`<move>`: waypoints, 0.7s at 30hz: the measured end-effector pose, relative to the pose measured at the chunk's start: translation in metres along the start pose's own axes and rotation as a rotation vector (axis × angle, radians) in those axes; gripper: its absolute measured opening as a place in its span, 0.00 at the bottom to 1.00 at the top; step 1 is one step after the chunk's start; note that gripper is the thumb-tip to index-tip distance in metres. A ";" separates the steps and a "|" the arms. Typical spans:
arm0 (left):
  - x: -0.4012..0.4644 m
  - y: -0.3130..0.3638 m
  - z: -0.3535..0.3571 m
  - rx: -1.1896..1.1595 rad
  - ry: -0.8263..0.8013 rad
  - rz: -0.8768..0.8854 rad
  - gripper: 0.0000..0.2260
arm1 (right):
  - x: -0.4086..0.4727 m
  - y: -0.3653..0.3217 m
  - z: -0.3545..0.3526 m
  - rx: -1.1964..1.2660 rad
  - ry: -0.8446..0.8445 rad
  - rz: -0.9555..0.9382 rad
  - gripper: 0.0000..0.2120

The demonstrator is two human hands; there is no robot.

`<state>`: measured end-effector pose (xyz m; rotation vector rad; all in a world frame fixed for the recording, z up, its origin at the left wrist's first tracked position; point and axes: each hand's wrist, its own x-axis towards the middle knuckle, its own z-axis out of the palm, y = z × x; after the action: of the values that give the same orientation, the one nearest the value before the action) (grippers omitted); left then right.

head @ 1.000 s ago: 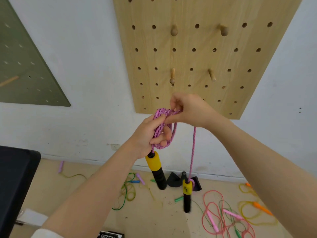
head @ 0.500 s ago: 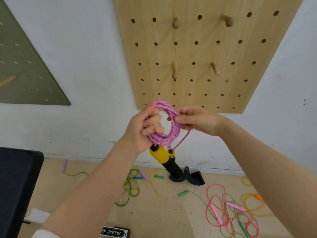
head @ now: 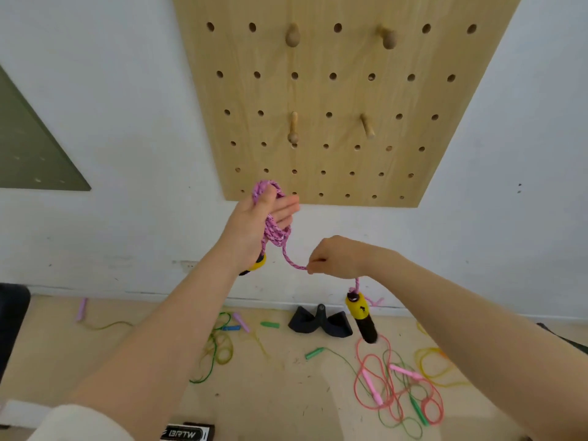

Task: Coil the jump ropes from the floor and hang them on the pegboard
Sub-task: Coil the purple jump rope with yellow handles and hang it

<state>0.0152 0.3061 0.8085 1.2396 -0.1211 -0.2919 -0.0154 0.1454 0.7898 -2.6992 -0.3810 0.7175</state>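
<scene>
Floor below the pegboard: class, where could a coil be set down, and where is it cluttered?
Bare floor lies between the green rope and the pink and red tangle. Crowded: that tangle, the yellow rope at right, and the black holder by the wall.

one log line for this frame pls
phase: coiling | left hand: holds pink rope coil | right hand: pinches rope tail, handle dangling | pegboard: pegs bare
</scene>
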 end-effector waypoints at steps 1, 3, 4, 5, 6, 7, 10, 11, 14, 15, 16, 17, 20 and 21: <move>0.000 -0.004 0.003 0.115 -0.031 -0.008 0.14 | -0.003 -0.010 -0.006 -0.058 -0.023 -0.039 0.17; -0.002 -0.013 0.013 0.261 -0.067 -0.031 0.14 | -0.015 -0.023 -0.019 -0.085 -0.046 -0.133 0.13; -0.004 -0.016 0.019 0.295 -0.067 -0.043 0.12 | -0.020 -0.026 -0.026 -0.063 -0.039 -0.183 0.12; -0.007 -0.017 0.024 0.316 -0.065 -0.047 0.12 | -0.026 -0.027 -0.034 -0.037 -0.008 -0.231 0.12; -0.010 -0.018 0.029 0.323 -0.061 -0.051 0.12 | -0.031 -0.026 -0.040 -0.011 0.037 -0.259 0.11; -0.012 -0.018 0.032 0.313 -0.057 -0.062 0.14 | -0.033 -0.023 -0.046 0.029 0.091 -0.276 0.10; -0.014 -0.015 0.038 0.224 -0.063 -0.112 0.16 | -0.038 -0.014 -0.055 0.116 0.322 -0.314 0.05; -0.014 -0.014 0.038 0.202 -0.086 -0.120 0.18 | -0.037 -0.011 -0.055 0.132 0.417 -0.313 0.03; -0.017 -0.013 0.041 0.095 -0.229 -0.208 0.20 | -0.035 -0.004 -0.056 0.247 0.605 -0.304 0.11; -0.019 -0.011 0.042 0.060 -0.273 -0.267 0.21 | -0.035 -0.003 -0.057 0.288 0.634 -0.312 0.13; -0.020 -0.009 0.042 0.033 -0.313 -0.322 0.22 | -0.035 0.000 -0.058 0.320 0.651 -0.318 0.15; -0.021 -0.006 0.043 0.006 -0.349 -0.360 0.22 | -0.037 0.002 -0.060 0.363 0.652 -0.325 0.16; -0.020 0.003 0.042 -0.120 -0.384 -0.370 0.22 | -0.041 0.014 -0.060 0.609 0.499 -0.334 0.19; -0.018 0.006 0.042 -0.158 -0.375 -0.350 0.21 | -0.042 0.019 -0.058 0.679 0.407 -0.336 0.21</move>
<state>-0.0119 0.2747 0.8294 1.0343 -0.1988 -0.8232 -0.0178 0.1003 0.8484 -1.9960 -0.3846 0.1427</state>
